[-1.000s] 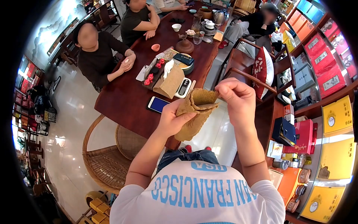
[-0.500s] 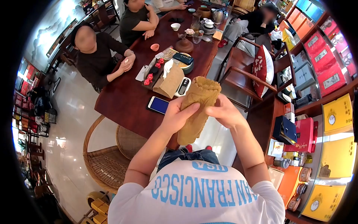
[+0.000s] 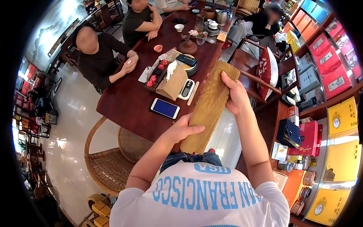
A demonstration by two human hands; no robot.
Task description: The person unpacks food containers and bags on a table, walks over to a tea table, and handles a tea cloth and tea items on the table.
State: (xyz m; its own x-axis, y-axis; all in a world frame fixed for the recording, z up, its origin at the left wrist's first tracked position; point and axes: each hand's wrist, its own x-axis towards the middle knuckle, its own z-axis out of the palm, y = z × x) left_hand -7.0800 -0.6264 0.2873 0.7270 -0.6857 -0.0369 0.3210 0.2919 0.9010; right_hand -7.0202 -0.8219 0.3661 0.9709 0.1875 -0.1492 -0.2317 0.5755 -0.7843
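Between my hands is a long yellowish-brown folded sheet, crinkled on top and ragged along its edges; I cannot tell whether it is paper or leather. It slants from near my waist up toward the table's right edge. My left hand grips its lower left side, thumb on top. My right hand pinches the upper right side, its thumb pressed on the face and the other fingers underneath. Left of the sheet, a phone lies on the wooden table.
A brown paper bag, a white device with a dark display and a thin wooden strip are on the table. A person sits at its left side. Right stands a wooden armchair; a wicker chair is lower left.
The brown sheet now shows long and flat, where it looked shorter and bunched before. My right hand has moved up and outward along it; my left hand has shifted slightly lower.
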